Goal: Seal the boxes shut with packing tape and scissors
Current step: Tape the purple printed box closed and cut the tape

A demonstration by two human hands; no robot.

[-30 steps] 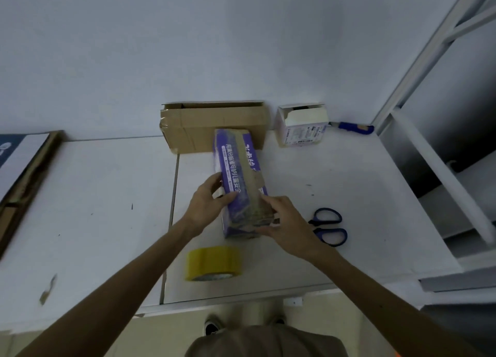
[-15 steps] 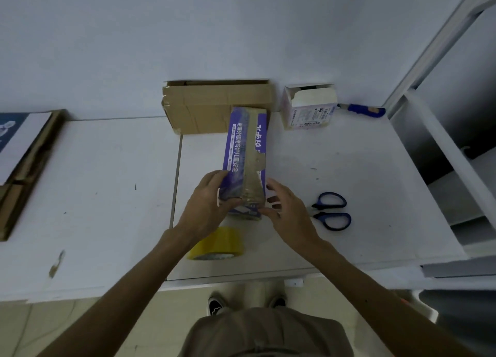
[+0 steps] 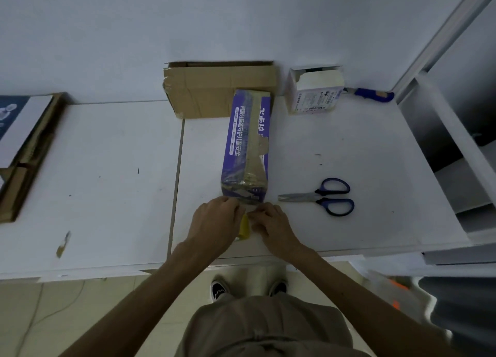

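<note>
White table (image 3: 349, 147), left hand (image 3: 214, 219) and right hand (image 3: 271, 225) together over tape roll (image 3: 244, 226), fingers (image 3: 233, 207) perhaps pinching it.

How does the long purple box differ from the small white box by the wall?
The long purple cardboard box is closed, with tape strips along its top; the small white cardboard box has its top flap open. The purple box is longer and lies mid-table; the white box stands by the wall. Both rest on the white table.

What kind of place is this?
Probably a packing or mailing bench: a brown cardboard box, a yellow roll of packing tape and blue-handled scissors sit on a white table.
</note>
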